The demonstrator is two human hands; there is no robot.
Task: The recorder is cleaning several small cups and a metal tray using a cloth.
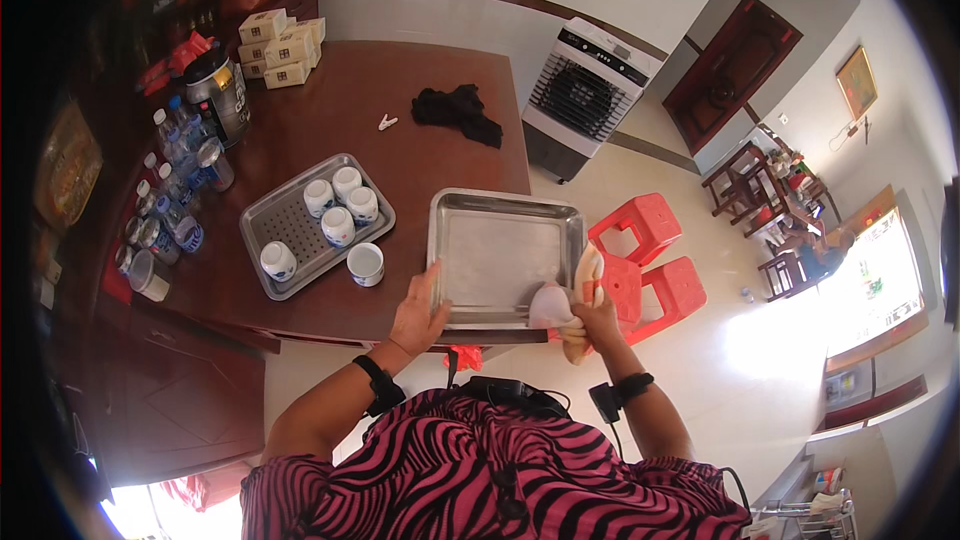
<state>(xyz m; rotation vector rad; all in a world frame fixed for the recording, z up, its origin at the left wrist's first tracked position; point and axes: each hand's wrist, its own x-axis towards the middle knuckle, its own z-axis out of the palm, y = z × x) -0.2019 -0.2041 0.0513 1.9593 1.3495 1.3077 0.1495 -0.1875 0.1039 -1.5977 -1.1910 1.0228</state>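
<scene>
A rectangular stainless steel tray (502, 259) lies before me at the table's front right corner. My left hand (420, 313) rests against its left rim, fingers apart, thumb near the lower corner. In my right hand (600, 326) is a bunched, light-coloured cloth (589, 281), held at the tray's lower right corner; part of it lies over the rim. Left of this tray, a perforated metal tray (289, 214) carries several white cups with blue patterns (338, 226), which look upside down. One more white cup (365, 264) stands upright on the table beside it.
The brown table (375, 79) also bears a black cloth (459, 114), a white clip (387, 122), plastic bottles (180, 157), a large jar (219, 94) and stacked tissue packs (281, 49). Red stools (652, 229) and an air cooler (585, 90) stand right. A person (821, 255) sits far right.
</scene>
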